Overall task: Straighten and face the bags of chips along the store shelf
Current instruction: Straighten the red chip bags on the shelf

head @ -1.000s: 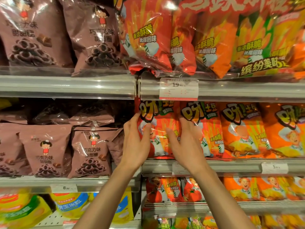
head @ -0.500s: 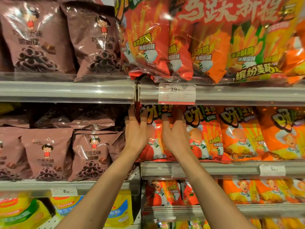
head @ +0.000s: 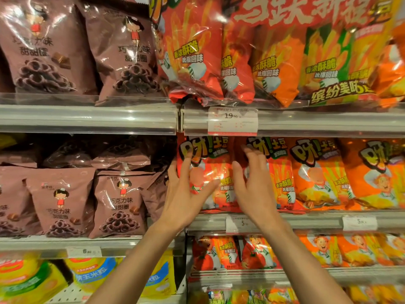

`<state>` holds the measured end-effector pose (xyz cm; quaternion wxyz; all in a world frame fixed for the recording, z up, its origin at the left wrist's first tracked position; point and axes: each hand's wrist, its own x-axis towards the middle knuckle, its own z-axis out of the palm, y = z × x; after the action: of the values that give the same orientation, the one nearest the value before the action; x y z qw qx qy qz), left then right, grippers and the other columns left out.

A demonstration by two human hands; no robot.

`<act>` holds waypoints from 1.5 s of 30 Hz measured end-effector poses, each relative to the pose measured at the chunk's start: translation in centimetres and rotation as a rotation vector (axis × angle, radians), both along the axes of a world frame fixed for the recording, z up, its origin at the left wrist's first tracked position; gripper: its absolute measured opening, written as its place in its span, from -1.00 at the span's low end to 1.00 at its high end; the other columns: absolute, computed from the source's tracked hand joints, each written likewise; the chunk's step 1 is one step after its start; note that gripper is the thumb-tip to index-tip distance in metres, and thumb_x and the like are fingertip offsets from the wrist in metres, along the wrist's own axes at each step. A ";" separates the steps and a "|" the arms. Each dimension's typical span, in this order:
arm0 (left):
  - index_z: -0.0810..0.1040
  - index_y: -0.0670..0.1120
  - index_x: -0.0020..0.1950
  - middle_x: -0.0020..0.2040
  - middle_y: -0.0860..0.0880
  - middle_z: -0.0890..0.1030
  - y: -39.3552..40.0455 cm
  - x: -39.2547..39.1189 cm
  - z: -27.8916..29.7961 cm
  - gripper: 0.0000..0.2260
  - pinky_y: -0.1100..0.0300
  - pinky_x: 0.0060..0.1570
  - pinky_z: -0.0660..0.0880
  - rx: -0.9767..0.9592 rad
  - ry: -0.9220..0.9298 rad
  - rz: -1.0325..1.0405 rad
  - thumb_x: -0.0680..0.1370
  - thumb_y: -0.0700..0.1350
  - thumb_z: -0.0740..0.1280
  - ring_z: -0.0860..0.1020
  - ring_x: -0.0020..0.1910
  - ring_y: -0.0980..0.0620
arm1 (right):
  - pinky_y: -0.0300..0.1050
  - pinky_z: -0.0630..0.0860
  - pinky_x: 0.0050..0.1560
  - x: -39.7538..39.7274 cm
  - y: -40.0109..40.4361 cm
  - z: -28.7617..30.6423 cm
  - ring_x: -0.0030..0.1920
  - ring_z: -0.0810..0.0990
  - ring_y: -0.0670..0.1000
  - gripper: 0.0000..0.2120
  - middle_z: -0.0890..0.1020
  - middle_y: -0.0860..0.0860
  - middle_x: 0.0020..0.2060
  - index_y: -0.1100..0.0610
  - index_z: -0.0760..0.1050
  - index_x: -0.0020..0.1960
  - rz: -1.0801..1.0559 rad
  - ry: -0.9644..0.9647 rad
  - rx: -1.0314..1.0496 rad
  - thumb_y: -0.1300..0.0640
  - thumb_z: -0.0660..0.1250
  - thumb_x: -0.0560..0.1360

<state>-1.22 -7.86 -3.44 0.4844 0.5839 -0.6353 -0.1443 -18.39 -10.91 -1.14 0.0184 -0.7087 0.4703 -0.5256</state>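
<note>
1. Your two bare forearms rose from the bottom edge toward the middle shelf [head: 306,220], crossing in front of the red and orange bags on the lower shelf [head: 285,274].
2. Your left hand [head: 186,194] was spread, fingers straight and fanned, laid against the left side of the red chip bag [head: 208,172] at the left end of the middle row. The thumb lay across the bag's front; nothing was curled round it.
3. Your right hand [head: 254,189] was likewise spread with straight fingers, set at the right side of that same bag, where it met the next red bag [head: 278,172]. The fingertips were blurred, so I could not tell whether they pressed on the bag or hovered just off it.
4. The red chip bag stood upright between your hands, facing forward, its base behind the shelf rail and its top just under the price tag [head: 232,121] marked 19.90.
5. To its right, the orange bags [head: 317,172] ran along the same shelf, upright and facing out.
6. To the left, brown bags [head: 118,202] stood in the neighbouring bay, one tilted toward your left hand.
7. Above, large multipacks [head: 274,51] leaned over the upper shelf edge.
</note>
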 end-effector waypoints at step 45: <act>0.49 -0.04 0.41 0.37 -0.07 0.44 2.2 -1.9 2.5 -0.51 -0.01 0.26 0.45 -0.203 -0.486 0.290 0.56 0.18 0.23 0.39 0.35 -0.05 | 0.05 0.37 0.37 -9.0 -0.1 -0.7 0.38 0.40 0.14 -0.57 0.44 0.11 0.34 0.13 0.46 0.38 -0.077 0.284 0.107 -0.03 0.33 0.57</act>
<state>-3.15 -5.66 -0.95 0.3894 0.6347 -0.6537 0.1346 -27.39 -10.97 -1.83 -0.0309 -0.7553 0.5223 -0.3948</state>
